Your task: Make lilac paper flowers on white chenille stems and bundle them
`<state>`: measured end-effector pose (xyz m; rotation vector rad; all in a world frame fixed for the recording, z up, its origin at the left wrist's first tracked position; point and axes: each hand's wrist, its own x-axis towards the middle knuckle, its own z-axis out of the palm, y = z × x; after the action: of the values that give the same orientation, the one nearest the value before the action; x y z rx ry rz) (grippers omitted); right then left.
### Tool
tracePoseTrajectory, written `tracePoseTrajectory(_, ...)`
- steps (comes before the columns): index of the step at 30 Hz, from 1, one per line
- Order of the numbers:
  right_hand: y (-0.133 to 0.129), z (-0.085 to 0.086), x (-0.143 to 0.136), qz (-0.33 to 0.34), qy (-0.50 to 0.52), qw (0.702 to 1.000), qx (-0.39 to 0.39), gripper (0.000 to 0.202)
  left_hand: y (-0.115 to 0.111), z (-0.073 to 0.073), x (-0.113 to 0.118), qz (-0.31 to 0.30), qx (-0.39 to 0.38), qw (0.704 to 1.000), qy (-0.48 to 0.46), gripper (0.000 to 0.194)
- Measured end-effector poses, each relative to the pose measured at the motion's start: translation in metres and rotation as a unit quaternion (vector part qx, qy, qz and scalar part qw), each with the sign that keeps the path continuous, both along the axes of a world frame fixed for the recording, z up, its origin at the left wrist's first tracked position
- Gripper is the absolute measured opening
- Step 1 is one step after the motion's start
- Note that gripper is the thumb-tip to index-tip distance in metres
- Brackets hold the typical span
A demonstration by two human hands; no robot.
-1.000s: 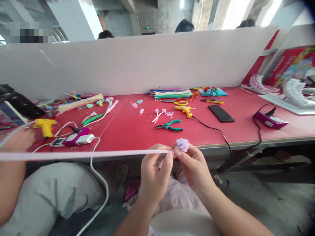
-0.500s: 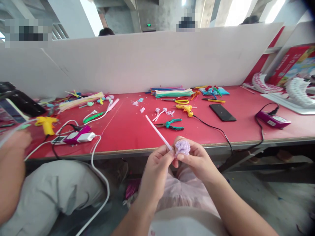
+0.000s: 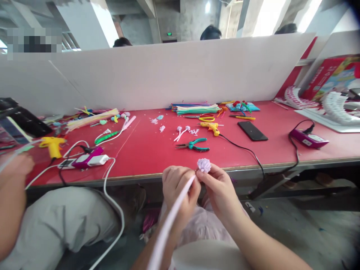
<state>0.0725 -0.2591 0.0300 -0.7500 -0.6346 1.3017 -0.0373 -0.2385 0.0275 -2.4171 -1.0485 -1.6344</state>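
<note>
A lilac pipe-cleaner flower (image 3: 204,165) is pinched from below by my right hand (image 3: 222,189), in front of the table's edge. My left hand (image 3: 178,189) is closed beside it on a pale lilac pipe cleaner (image 3: 172,216), whose long end runs down toward me over the left wrist. The two hands touch or nearly touch; where the strip meets the flower is hidden by the fingers. On the red table beyond lie teal-handled pliers (image 3: 197,144) and small lilac blossoms on stems (image 3: 182,132).
Behind the pliers are a yellow glue gun (image 3: 211,128), yellow-handled scissors (image 3: 207,119) and a bundle of pipe cleaners (image 3: 198,109). A black phone (image 3: 252,131) and a purple power strip (image 3: 308,138) lie rightward. At left, a neighbour's arm (image 3: 12,202) is near another glue gun (image 3: 53,146).
The pipe cleaner's free end has swung from pointing away over the table to pointing back toward me. My left hand has turned over into a fist, and the flower has risen slightly.
</note>
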Motion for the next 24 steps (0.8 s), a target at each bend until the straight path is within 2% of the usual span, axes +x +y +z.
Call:
tracePoseTrajectory(2,0.0,-0.001,0.002,0.0,-0.005,1.0,0.0,0.013,-0.003,0.001,0.001,-0.034,-0.079,0.995,-0.054,0.012)
tracePoseTrajectory(4,0.0,0.0,0.004,-0.001,-0.012,1.0,0.008,0.012,-0.006,0.004,0.002,-0.083,-0.221,0.961,-0.144,0.01)
tracePoseTrajectory(6,0.001,0.001,0.005,0.007,-0.02,1.0,0.019,0.01,-0.006,0.009,0.002,-0.134,-0.369,0.891,-0.229,0.014)
tracePoseTrajectory(8,0.001,0.002,0.007,0.027,-0.032,0.999,0.034,0.009,-0.005,0.013,0.002,-0.179,-0.464,0.815,-0.297,0.017)
tracePoseTrajectory(11,0.001,0.004,0.008,0.069,-0.04,0.995,0.057,0.014,-0.002,0.019,0.0,-0.239,-0.538,0.724,-0.36,0.021)
tracePoseTrajectory(13,0.001,0.003,0.01,0.091,-0.032,0.993,0.064,0.015,0.0,0.021,-0.001,-0.273,-0.563,0.684,-0.375,0.024)
tracePoseTrajectory(20,0.001,0.0,0.015,0.149,-0.022,0.987,0.063,0.012,0.001,0.022,-0.002,-0.332,-0.632,0.592,-0.375,0.029)
tracePoseTrajectory(22,0.002,0.0,0.015,0.149,-0.022,0.987,0.053,0.014,0.0,0.021,0.001,-0.326,-0.625,0.601,-0.378,0.029)
tracePoseTrajectory(24,0.004,-0.001,0.013,0.125,-0.019,0.991,0.043,0.015,-0.001,0.019,0.004,-0.283,-0.592,0.656,-0.374,0.031)
